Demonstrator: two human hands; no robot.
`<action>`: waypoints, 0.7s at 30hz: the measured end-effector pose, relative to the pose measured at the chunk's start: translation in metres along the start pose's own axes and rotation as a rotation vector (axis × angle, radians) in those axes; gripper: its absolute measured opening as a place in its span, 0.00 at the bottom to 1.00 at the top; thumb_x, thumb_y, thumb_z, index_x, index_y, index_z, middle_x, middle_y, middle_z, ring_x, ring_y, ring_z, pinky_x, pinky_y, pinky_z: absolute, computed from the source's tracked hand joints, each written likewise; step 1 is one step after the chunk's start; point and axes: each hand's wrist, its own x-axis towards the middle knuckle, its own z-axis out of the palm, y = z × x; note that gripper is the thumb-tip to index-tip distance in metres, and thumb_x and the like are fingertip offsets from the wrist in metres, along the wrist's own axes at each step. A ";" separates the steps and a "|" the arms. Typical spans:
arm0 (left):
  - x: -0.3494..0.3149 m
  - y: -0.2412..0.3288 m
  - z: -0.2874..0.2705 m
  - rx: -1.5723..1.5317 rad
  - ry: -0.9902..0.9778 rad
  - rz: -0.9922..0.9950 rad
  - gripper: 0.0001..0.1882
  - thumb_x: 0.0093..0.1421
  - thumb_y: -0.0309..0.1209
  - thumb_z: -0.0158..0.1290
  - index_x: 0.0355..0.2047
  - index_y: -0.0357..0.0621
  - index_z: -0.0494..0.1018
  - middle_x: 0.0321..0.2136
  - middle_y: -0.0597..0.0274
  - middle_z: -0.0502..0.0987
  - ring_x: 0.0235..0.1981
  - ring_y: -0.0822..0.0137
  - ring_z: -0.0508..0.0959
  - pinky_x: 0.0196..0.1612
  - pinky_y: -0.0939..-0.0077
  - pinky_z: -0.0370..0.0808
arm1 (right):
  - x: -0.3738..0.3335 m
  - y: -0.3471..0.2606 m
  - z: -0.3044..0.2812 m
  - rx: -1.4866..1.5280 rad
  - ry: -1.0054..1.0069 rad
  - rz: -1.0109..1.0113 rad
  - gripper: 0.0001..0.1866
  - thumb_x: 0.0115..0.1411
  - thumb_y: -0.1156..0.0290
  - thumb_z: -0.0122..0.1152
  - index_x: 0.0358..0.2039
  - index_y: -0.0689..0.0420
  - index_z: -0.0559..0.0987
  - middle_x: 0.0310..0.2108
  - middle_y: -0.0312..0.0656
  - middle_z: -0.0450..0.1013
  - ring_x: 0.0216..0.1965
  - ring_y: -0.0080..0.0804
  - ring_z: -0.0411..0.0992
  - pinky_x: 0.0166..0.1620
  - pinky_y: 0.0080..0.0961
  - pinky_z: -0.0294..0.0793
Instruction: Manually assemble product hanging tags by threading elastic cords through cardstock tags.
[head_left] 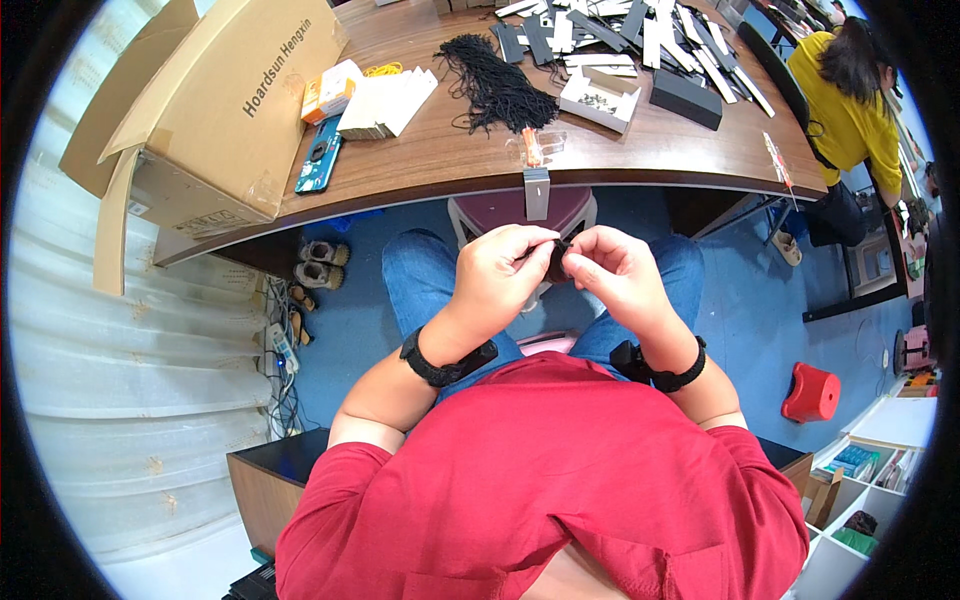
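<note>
My left hand [500, 275] and my right hand [622, 275] meet above my lap, just off the table's front edge. Thumb and forefinger of each are closed in a pinch on a small dark piece [558, 264], black and soft-looking like cord. Fingers cover most of it, so its exact kind is unclear. Straight ahead on the table [400, 172] lies a tangled heap of black cords [497, 85]. To its right stands an open white box [600, 98] with small bits inside, beside a long black box [686, 100].
Black and white strips [655, 35] are piled at the back. At left are a large cardboard box [235, 110], a blue-cased phone [319, 155], white cards [385, 108] and an orange-white carton [332, 92]. A grey clip-like holder [537, 195] juts from the table edge. A person in yellow [845, 95] sits at right.
</note>
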 end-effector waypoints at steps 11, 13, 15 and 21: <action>-0.003 0.004 -0.002 -0.368 -0.116 -0.241 0.07 0.58 0.21 0.53 0.38 0.33 0.73 0.29 0.61 0.77 0.30 0.76 0.77 0.31 0.83 0.74 | 0.001 -0.001 0.008 -0.086 0.137 -0.047 0.04 0.56 0.75 0.61 0.30 0.61 0.76 0.25 0.31 0.72 0.25 0.13 0.67 0.28 0.12 0.67; -0.002 0.003 -0.003 -0.401 -0.135 -0.275 0.07 0.59 0.21 0.52 0.38 0.33 0.73 0.28 0.62 0.77 0.30 0.77 0.77 0.32 0.84 0.74 | -0.001 -0.004 0.008 -0.284 0.159 -0.147 0.04 0.54 0.76 0.63 0.29 0.60 0.76 0.24 0.33 0.72 0.25 0.17 0.69 0.28 0.14 0.68; -0.001 0.002 -0.003 -0.430 -0.111 -0.306 0.07 0.59 0.21 0.52 0.38 0.34 0.74 0.27 0.63 0.77 0.29 0.77 0.76 0.32 0.85 0.73 | 0.000 -0.005 0.009 -0.492 0.192 -0.226 0.05 0.51 0.77 0.64 0.28 0.60 0.76 0.23 0.35 0.73 0.24 0.21 0.71 0.28 0.17 0.70; 0.002 -0.001 0.000 -0.561 -0.051 -0.307 0.05 0.60 0.24 0.53 0.36 0.37 0.75 0.23 0.69 0.75 0.20 0.82 0.70 0.22 0.87 0.66 | 0.005 -0.007 0.016 -0.843 0.277 -0.754 0.08 0.45 0.76 0.67 0.26 0.57 0.76 0.24 0.42 0.73 0.25 0.37 0.73 0.28 0.26 0.72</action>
